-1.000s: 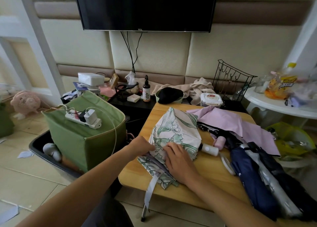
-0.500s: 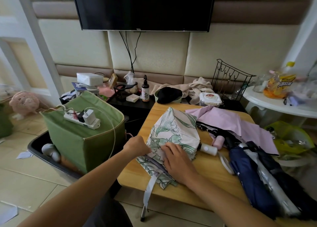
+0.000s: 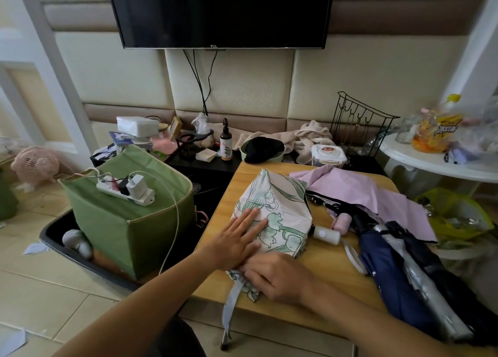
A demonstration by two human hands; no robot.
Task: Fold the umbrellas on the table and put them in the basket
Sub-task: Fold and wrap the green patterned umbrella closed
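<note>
- Left hand (image 3: 237,238) flat, fingers straight, pressing white green-leaf-print fabric umbrella (image 3: 272,211) on wooden table (image 3: 318,297).
- Right hand (image 3: 280,278) curled on its near edge, probably pinching cloth.
- Green fabric basket (image 3: 113,219) left of table.

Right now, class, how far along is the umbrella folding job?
Done: nothing visibly; the green basket shows no umbrella, only a power strip on top. In hand: the left hand presses flat on the floral umbrella while the right hand works its near edge. Left: the pink umbrella and navy umbrella lie unfolded on the table.
</note>
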